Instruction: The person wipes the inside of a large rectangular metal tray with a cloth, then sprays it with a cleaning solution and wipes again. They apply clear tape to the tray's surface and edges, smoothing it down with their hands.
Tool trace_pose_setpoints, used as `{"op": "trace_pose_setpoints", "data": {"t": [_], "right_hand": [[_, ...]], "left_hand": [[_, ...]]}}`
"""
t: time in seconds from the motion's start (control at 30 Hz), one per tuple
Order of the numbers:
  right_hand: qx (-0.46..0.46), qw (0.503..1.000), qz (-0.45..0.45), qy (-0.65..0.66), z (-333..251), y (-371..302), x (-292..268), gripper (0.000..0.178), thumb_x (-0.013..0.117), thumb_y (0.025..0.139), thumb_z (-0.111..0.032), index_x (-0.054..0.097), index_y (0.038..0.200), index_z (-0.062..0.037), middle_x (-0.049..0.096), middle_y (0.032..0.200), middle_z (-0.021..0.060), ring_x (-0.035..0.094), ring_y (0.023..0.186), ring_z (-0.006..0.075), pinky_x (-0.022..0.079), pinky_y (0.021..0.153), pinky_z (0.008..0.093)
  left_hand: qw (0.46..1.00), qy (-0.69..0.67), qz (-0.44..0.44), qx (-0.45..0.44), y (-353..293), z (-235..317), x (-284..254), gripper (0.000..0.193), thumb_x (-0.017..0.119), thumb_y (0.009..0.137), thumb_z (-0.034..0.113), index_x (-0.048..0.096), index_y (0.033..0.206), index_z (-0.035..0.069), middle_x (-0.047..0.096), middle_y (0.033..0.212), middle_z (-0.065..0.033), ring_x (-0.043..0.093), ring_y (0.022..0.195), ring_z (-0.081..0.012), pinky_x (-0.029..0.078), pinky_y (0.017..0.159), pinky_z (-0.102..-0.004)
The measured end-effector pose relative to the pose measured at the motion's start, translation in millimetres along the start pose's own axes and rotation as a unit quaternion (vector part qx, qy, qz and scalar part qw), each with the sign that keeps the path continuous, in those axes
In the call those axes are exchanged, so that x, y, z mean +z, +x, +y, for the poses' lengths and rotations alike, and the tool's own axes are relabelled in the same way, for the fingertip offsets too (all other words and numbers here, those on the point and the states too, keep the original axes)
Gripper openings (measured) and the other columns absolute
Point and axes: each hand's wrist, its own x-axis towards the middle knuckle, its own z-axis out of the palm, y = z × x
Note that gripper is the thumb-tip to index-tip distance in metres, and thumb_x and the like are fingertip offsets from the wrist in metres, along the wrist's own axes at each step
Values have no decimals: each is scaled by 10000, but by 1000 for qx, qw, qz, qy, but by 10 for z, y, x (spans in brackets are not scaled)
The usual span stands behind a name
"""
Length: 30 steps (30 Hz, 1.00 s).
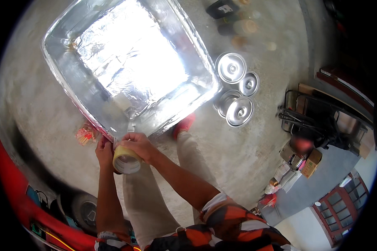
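Note:
A large open box [188,32], lined inside with shiny silver foil, stands in front of me with one corner pointing at my hands. My right hand [139,146] grips a wide roll of yellowish clear tape [122,154] just below that near corner. Its fingertips reach up to the box's rim. Close by on the left, my left hand [104,151] is closed against the outer edge of the corner. What its fingers pinch there is hidden. Strong glare whites out much of the foil on the box's floor.
Several round steel pots with lids [231,68] stand on the concrete floor right of the box. Dark bottles [223,8] are farther back. A red-and-white packet [86,134] lies left of my hands. A red vehicle [8,175] with a wheel [86,211] is at lower left; folded chairs and cartons [311,163] line the right.

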Motion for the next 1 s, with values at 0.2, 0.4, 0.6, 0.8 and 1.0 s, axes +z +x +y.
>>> {"op": "trace_pose_setpoints", "data": {"t": [0.2,0.4,0.6,0.8,1.0], "right_hand": [[-11,998,59,26,-176,-387,-300,159,599,782,-165,603,856,-25,575,767,28,529,705,81,443,634,241],[-67,983,105,138,-569,-916,-776,172,447,853,-129,534,925,1,586,902,107,590,832,205,465,756,305],[-70,970,153,178,-745,-1162,-829,154,464,876,-153,521,989,-67,581,876,56,575,841,187,457,798,335],[-11,947,279,158,-631,-1248,-708,131,444,886,-199,526,871,-98,530,699,9,549,677,140,449,724,310],[7,970,117,212,-379,-1362,-513,184,415,900,-207,515,779,-110,371,419,-20,503,529,126,454,700,341]], "left_hand": [[960,254,-93,-76,-645,-257,-372,270,513,698,111,599,902,-44,604,784,-73,545,671,-146,455,607,-302],[928,201,-287,-123,-1286,-10,-257,276,552,779,89,587,1033,-15,617,885,-37,561,782,-97,457,713,-251],[964,-9,-240,-117,-1319,638,-101,222,553,816,90,567,1020,4,609,855,-21,564,766,-77,456,686,-222],[990,38,-126,-42,-1344,649,-476,194,569,824,98,563,994,5,601,856,-27,548,779,-78,453,697,-222],[999,-25,-27,-14,-1585,818,-1395,154,545,854,89,557,986,10,597,876,-16,532,797,-55,439,721,-211]]}}
